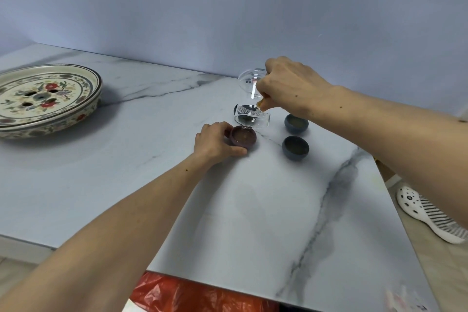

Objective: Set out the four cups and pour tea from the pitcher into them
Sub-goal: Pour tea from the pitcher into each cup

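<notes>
My right hand (291, 88) grips a clear glass pitcher (249, 82) and holds it steeply tipped, its spout just over a reddish-brown cup (244, 137). My left hand (215, 140) wraps around that cup from the left, and tea shows inside it. Two blue-grey cups stand to the right, one farther back (296, 123) and one nearer (295, 147); both hold tea. A dark cup (236, 109) is mostly hidden behind the pitcher. Everything rests on the white marble table (253, 210).
A large floral ceramic tea tray (95, 91) with drain holes sits at the far left of the table. Below the front edge lies a red plastic bag (190, 294). A white patterned slipper (428, 215) is on the floor at the right.
</notes>
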Available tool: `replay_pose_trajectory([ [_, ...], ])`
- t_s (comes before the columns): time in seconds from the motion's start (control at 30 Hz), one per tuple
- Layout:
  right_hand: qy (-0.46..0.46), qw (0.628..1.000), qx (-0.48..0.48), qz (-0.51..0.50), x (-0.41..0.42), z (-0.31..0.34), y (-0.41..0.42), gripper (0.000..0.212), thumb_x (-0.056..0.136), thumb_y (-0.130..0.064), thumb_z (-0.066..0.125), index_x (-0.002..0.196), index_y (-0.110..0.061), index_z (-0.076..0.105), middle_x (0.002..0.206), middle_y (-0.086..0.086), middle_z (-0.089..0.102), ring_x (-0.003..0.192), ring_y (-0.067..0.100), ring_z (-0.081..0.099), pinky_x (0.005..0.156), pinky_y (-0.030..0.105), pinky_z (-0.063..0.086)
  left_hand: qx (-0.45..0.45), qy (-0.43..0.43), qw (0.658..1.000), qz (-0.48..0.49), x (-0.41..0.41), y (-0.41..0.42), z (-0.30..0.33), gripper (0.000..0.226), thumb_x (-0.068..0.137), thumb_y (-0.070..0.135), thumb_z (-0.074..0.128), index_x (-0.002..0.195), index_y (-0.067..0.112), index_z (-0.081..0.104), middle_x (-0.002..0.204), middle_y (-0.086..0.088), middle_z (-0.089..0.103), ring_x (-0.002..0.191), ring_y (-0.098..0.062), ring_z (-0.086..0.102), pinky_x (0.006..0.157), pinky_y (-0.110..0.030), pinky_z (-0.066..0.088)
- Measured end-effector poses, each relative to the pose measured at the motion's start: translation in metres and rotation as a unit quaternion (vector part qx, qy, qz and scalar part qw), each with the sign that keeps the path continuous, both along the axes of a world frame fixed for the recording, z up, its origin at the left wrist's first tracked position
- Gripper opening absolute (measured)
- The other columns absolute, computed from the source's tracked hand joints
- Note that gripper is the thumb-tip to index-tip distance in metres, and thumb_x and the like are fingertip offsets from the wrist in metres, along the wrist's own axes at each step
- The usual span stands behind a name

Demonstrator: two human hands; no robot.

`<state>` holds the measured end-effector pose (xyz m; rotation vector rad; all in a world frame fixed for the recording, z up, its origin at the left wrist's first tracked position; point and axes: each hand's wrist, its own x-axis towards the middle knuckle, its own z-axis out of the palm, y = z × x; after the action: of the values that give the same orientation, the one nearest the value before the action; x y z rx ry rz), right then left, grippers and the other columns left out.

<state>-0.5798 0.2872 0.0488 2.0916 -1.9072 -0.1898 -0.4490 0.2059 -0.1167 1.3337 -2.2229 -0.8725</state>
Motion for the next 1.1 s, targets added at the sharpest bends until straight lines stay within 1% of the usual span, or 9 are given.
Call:
replay_pose_trajectory([
  [0.17, 0.001, 1.000, 0.002, 0.006, 0.000, -0.001, 0.000, 0.035, 0.087, -0.033, 0.064, 0.101, 0.000, 0.061, 0.092, 0.009, 0.036, 0.084, 0.025, 0.032, 0.065, 0.033, 0.031, -0.002, -0.004, 1.000, -0.003, -0.001, 0.000, 0.000, 0.063, 0.060, 0.048, 0.084, 0.115, 0.025, 0.064, 0.114, 0.005, 0.067, 0.119, -0.021, 0.047, 0.100, -0.042, 0.041],
  [0.33, -0.001, 1.000, 0.001, 0.009, -0.002, 0.000, 0.000, 0.035, 0.087, -0.033, 0.064, 0.100, -0.001, 0.062, 0.091, 0.009, 0.036, 0.083, 0.025, 0.032, 0.065, 0.033, 0.031, -0.003, -0.005, 1.000, -0.001, -0.001, -0.001, -0.001, 0.063, 0.060, 0.048, 0.084, 0.114, 0.025, 0.064, 0.113, 0.006, 0.067, 0.119, -0.021, 0.047, 0.099, -0.042, 0.042],
  [0.47, -0.016, 1.000, 0.002, -0.006, -0.006, -0.001, -0.001, 0.036, 0.087, -0.036, 0.063, 0.093, 0.000, 0.060, 0.087, 0.010, 0.037, 0.081, 0.028, 0.036, 0.063, 0.034, 0.032, -0.003, -0.006, 1.000, 0.000, 0.000, -0.001, -0.001, 0.063, 0.058, 0.049, 0.084, 0.113, 0.027, 0.064, 0.112, 0.008, 0.067, 0.118, -0.019, 0.048, 0.098, -0.041, 0.042],
  [0.6, -0.079, 0.996, 0.010, -0.040, -0.019, -0.006, -0.002, 0.036, 0.086, -0.040, 0.064, 0.091, -0.005, 0.063, 0.088, 0.012, 0.045, 0.079, 0.032, 0.045, 0.065, 0.035, 0.037, -0.007, -0.014, 1.000, -0.003, -0.001, -0.002, 0.000, 0.062, 0.059, 0.050, 0.084, 0.112, 0.026, 0.064, 0.112, 0.007, 0.067, 0.117, -0.020, 0.048, 0.097, -0.041, 0.043],
  [0.67, -0.118, 0.991, 0.016, -0.060, -0.029, -0.009, -0.003, 0.034, 0.084, -0.041, 0.066, 0.084, -0.008, 0.064, 0.086, 0.012, 0.050, 0.082, 0.035, 0.052, 0.066, 0.035, 0.040, -0.006, -0.013, 1.000, -0.004, 0.000, -0.002, 0.001, 0.063, 0.059, 0.050, 0.084, 0.113, 0.026, 0.064, 0.112, 0.007, 0.066, 0.117, -0.020, 0.048, 0.097, -0.041, 0.043],
  [0.77, -0.157, 0.983, 0.019, -0.094, -0.039, -0.013, -0.003, 0.034, 0.082, -0.043, 0.068, 0.074, -0.011, 0.060, 0.078, 0.013, 0.056, 0.082, 0.036, 0.056, 0.063, 0.032, 0.037, -0.002, -0.013, 1.000, -0.004, 0.000, -0.002, 0.001, 0.065, 0.059, 0.049, 0.085, 0.115, 0.025, 0.063, 0.113, 0.007, 0.066, 0.118, -0.020, 0.047, 0.099, -0.041, 0.042],
  [0.9, -0.217, 0.967, 0.018, -0.134, -0.049, -0.013, 0.000, 0.036, 0.083, -0.044, 0.067, 0.079, -0.009, 0.063, 0.076, 0.012, 0.059, 0.083, 0.033, 0.054, 0.065, 0.031, 0.037, -0.004, -0.017, 1.000, -0.007, 0.000, -0.002, 0.002, 0.066, 0.059, 0.049, 0.085, 0.116, 0.025, 0.063, 0.114, 0.006, 0.066, 0.119, -0.020, 0.049, 0.099, -0.041, 0.043],
  [1.0, -0.260, 0.954, 0.012, -0.151, -0.057, -0.014, 0.001, 0.039, 0.082, -0.047, 0.066, 0.084, -0.008, 0.069, 0.081, 0.013, 0.063, 0.084, 0.031, 0.054, 0.066, 0.032, 0.040, 0.001, -0.020, 1.000, -0.014, 0.001, -0.003, 0.003, 0.068, 0.060, 0.049, 0.085, 0.118, 0.023, 0.062, 0.116, 0.005, 0.066, 0.118, -0.020, 0.051, 0.099, -0.041, 0.044],
  [1.1, -0.294, 0.942, 0.008, -0.164, -0.065, -0.018, 0.002, 0.040, 0.081, -0.051, 0.065, 0.085, -0.012, 0.071, 0.085, 0.011, 0.064, 0.084, 0.028, 0.052, 0.066, 0.031, 0.038, 0.012, -0.022, 0.999, -0.023, 0.002, -0.005, 0.004, 0.071, 0.060, 0.049, 0.085, 0.121, 0.021, 0.061, 0.117, 0.003, 0.065, 0.117, -0.020, 0.054, 0.098, -0.042, 0.045],
])
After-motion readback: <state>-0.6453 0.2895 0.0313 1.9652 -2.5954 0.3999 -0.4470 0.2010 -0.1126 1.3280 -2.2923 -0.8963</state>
